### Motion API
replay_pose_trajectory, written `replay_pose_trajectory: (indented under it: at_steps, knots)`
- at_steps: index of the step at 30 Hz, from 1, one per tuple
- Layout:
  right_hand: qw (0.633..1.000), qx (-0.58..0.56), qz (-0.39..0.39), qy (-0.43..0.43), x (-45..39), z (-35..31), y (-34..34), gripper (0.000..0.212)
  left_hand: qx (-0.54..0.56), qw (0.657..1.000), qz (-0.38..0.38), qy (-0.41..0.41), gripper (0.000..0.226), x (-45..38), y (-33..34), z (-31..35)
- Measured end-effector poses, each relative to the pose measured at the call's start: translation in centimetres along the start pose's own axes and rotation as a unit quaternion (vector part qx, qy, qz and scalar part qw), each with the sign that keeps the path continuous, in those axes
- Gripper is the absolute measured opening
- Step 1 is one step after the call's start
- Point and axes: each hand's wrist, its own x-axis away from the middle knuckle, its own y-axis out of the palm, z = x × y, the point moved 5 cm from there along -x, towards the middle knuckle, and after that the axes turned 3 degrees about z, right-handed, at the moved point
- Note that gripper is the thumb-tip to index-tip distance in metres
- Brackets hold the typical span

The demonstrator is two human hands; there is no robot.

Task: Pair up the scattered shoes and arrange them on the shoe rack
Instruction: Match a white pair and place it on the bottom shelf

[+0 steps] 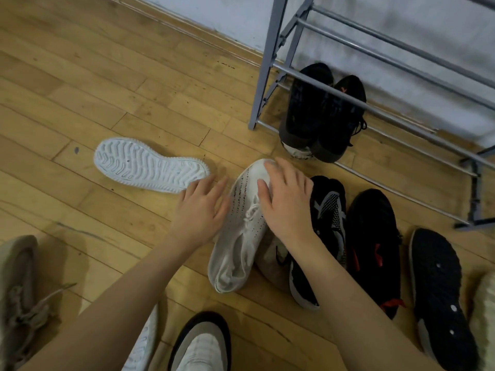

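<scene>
**Spotter:** Down by your knees sits a white-toed shoe with a dark rim, and your two forearms reach out over it. Your right hand lies spread on top of the white knit shoe, fingers straight and pressing near its toe, not curled round it. Your left hand is just beside that shoe, fingers relaxed, holding nothing.

**Operator:** Where is its mate?

**Spotter:** I judge it to be the upturned white shoe, sole up on the floor, just past your left fingertips. Whether they touch it I cannot tell.

**Operator:** So which step am I on?

**Spotter:** Pairing the whites, I would say. One black pair already stands on the bottom rails of the shoe rack, beside its left post. Your next move calls for a real grasp. Curl your right fingers over the knit shoe's upper, turn the upturned one over with your left hand, bring the two together, then set them beside the black pair.

**Operator:** What else is around?

**Spotter:** To your right, touching the knit shoe, lies a black shoe with white mesh. Next to it is a black shoe with red trim, then a dark sole-up shoe. A beige laced shoe lies well apart at far left on the wooden floor. Those still need sorting.
</scene>
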Motion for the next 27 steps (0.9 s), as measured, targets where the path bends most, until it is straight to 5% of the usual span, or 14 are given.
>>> replay_pose_trajectory:
  at_steps: [6, 11, 16, 22, 27]
  knots:
    - [0.996, -0.049, -0.052, -0.057, -2.2, -5.7, 3.4, 0.041, -0.001, 0.997, 0.046, -0.058, 0.056, -0.1, -2.3, -4.5]
    - [0.981, -0.008, -0.175, -0.08, -4.0, -8.2, 8.5, 0.05, -0.055, 0.982, -0.032, -0.177, 0.058, -1.0, -2.1, -9.7]
    - [0.966, -0.005, -0.253, -0.055, -4.3, -9.2, 12.0, 0.071, -0.1, 0.978, -0.062, -0.17, 0.057, -1.9, -2.1, -12.7]
    - [0.978, -0.052, -0.194, -0.062, -3.7, -10.1, 11.6, 0.082, -0.081, 0.983, 0.006, -0.162, 0.057, -0.7, -3.0, -13.2]
    - [0.975, -0.134, -0.12, -0.127, -1.5, -10.9, 9.9, 0.052, -0.049, 0.992, 0.055, -0.103, 0.058, -0.1, -4.5, -12.6]
